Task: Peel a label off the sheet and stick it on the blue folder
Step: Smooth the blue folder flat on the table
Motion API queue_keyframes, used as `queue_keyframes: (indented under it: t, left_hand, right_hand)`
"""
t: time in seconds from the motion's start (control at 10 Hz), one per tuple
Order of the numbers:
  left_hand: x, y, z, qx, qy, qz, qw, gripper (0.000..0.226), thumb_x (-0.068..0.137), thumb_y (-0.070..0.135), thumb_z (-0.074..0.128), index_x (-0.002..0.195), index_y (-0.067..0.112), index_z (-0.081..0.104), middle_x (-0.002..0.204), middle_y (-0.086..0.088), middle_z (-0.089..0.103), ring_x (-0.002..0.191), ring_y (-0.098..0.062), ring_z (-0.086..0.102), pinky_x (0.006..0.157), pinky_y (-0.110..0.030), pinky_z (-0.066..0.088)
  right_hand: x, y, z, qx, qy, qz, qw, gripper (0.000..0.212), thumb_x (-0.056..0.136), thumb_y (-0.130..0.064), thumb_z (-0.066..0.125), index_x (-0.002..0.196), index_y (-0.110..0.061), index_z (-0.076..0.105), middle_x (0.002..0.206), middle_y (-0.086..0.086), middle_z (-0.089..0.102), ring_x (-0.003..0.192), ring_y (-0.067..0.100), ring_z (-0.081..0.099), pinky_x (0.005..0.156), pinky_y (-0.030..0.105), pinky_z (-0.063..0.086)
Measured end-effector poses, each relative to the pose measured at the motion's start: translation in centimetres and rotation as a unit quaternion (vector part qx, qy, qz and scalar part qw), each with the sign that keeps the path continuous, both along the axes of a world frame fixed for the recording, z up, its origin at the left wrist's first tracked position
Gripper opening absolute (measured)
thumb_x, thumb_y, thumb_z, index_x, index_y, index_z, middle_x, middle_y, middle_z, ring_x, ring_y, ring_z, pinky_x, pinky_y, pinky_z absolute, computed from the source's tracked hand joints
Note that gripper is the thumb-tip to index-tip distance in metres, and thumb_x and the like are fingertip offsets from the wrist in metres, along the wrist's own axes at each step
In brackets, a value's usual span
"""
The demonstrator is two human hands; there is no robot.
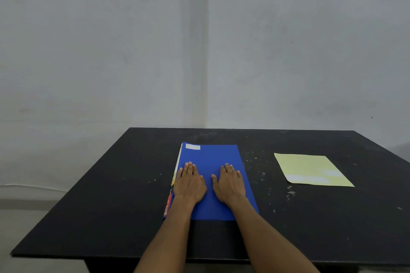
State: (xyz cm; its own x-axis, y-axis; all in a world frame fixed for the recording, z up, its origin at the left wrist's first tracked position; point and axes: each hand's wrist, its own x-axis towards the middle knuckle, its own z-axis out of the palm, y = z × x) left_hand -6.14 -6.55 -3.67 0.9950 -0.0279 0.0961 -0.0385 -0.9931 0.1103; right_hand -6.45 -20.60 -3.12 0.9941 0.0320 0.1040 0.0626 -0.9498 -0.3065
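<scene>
The blue folder [216, 157] lies closed in the middle of the black table. A white label [192, 146] sits stuck at its far left corner. My left hand [189, 182] rests flat, palm down, on the folder's left half, holding nothing. Flat on the right half beside it lies my right hand [229, 184], fingers slightly apart and empty. The pale yellow label sheet [310, 169] lies on the table to the right of the folder, with pale labels [307, 178] still on its near part.
The black table [111, 195] has white specks between the folder and the sheet. Its far edge meets a grey wall corner [207, 73]. Red and yellow printing shows along the folder's spine [169, 200] at the left.
</scene>
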Motion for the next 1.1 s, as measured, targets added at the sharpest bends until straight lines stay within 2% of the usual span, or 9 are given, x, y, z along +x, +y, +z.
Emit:
queue_keyframes:
  t: [0.6, 1.1]
  left_hand:
    - [0.6, 14.5, -0.1, 0.005, -0.008, 0.012, 1.0, 0.061, 0.107, 0.033, 0.022, 0.159, 0.003, 0.016, 0.168, -0.011, 0.016, 0.157, -0.022, 0.011, 0.127, -0.038, 0.008]
    - [1.2, 15.8, -0.3, -0.008, -0.024, 0.008, 1.0, 0.062, 0.106, 0.035, 0.023, 0.159, 0.003, 0.018, 0.167, -0.011, 0.019, 0.156, -0.022, 0.013, 0.128, -0.038, 0.009]
  right_hand:
    - [0.5, 14.1, 0.2, 0.002, 0.014, 0.023, 1.0, 0.068, 0.102, -0.046, 0.025, 0.154, -0.003, 0.015, 0.164, 0.013, 0.014, 0.152, 0.026, 0.01, 0.125, 0.042, 0.007]
    - [1.1, 15.4, 0.0, 0.006, 0.008, 0.012, 1.0, 0.069, 0.101, -0.047, 0.027, 0.154, -0.004, 0.017, 0.163, 0.013, 0.016, 0.152, 0.026, 0.012, 0.125, 0.042, 0.009]
